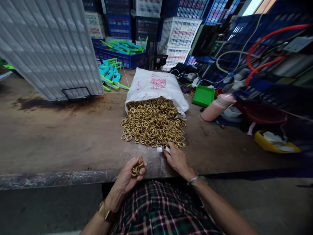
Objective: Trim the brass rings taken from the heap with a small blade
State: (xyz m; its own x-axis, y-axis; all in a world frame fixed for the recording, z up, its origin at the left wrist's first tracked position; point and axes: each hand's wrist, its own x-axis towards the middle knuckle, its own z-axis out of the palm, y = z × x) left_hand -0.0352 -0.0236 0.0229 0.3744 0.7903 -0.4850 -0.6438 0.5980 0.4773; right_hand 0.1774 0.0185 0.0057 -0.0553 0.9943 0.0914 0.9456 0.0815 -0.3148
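Note:
My left hand (129, 174), palm turned up near the table's front edge, is closed round several gold-coloured rings (137, 168). At the near edge of a loose pile of gold-coloured rings (153, 129), my right hand (176, 158) reaches down with its fingers drawn together. A small white piece (167, 149) shows at those fingers; whether it is held or wrapped on a finger I cannot tell. The pile spills from the mouth of a white sack (146, 83) with red print, lying on its side on the brown table (73, 140).
At the left stands a large ribbed translucent panel (53, 49). Behind the sack are turquoise and green plastic parts (111, 73) and stacked crates (181, 31). To the right are a green tray (203, 96), a pink bottle (215, 108), a yellow basket (276, 147) and red hoses (251, 58).

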